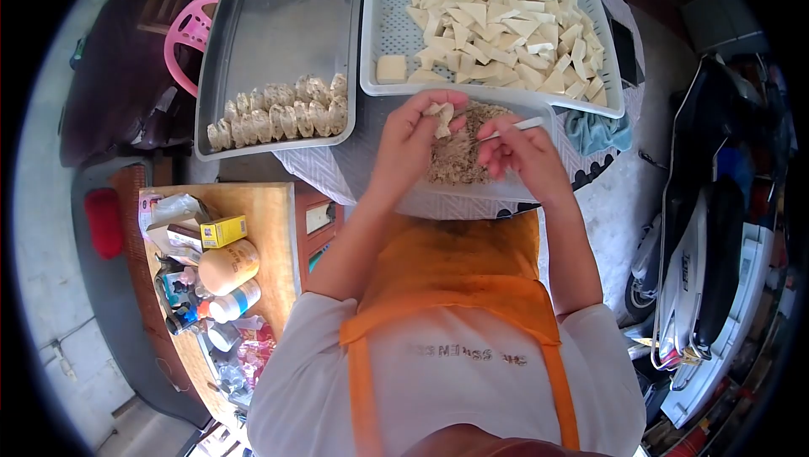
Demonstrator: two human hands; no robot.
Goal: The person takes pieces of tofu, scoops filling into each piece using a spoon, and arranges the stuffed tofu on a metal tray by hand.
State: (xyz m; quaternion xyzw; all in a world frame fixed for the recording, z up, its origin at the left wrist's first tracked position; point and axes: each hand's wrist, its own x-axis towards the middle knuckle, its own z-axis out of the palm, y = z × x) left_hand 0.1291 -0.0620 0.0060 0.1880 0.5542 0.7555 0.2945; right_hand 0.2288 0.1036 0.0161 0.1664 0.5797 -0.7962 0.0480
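Evidently, a pale piece is pinched in the left grip, best steadied low over the brown mince beneath, while a white-handled utensil is held by the right grip's closed fingers.

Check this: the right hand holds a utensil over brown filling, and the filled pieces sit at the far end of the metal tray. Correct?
Wrong end: the head view shows the filled pieces sitting at the near end of the metal tray. The right hand does hold a utensil over brown filling.
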